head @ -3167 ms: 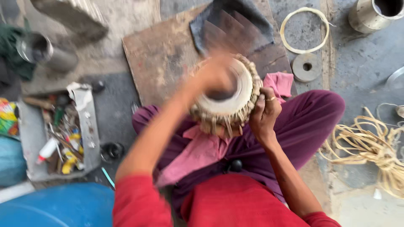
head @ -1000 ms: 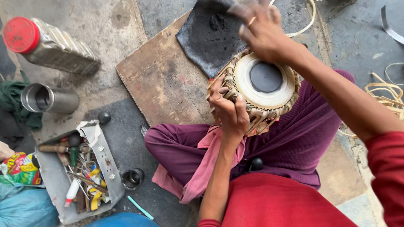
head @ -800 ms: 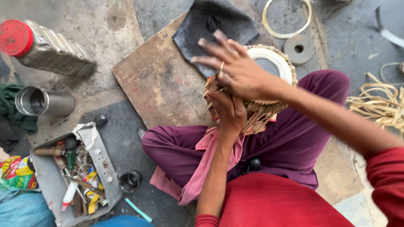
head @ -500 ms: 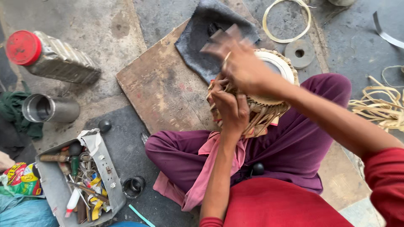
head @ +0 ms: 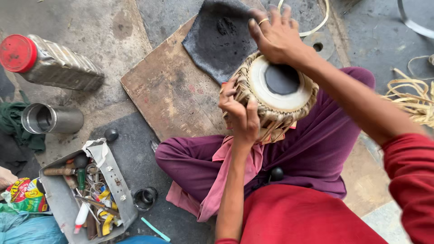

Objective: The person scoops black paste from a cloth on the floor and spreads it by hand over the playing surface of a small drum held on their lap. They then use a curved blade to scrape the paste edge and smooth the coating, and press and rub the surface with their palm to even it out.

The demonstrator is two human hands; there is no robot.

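Head view: small drum (head: pixel 275 92) rests tilted on the seated person's lap, white skin with black centre patch facing up. Left hand (head: pixel 242 113) grips its laced side, fingers clamped on the straps. Right hand (head: pixel 275 36) rests at the far rim, fingers spread, over a dark cloth (head: pixel 217 38) on a wooden board (head: pixel 169 95).

The wooden board (head: pixel 169 92) left of the drum (head: pixel 275 97) lies bare, so hands could pass freely there, while the dark cloth (head: pixel 219 38) covers its far corner just beside the drum. Farther left the floor is crowded: a ribbed bottle with a red cap (head: pixel 52 63), a steel cup (head: pixel 52 119) on its side, and a grey tool tray (head: pixel 68 208) full of tools. To the right, coiled cane strips (head: pixel 413 101) lie in the way.
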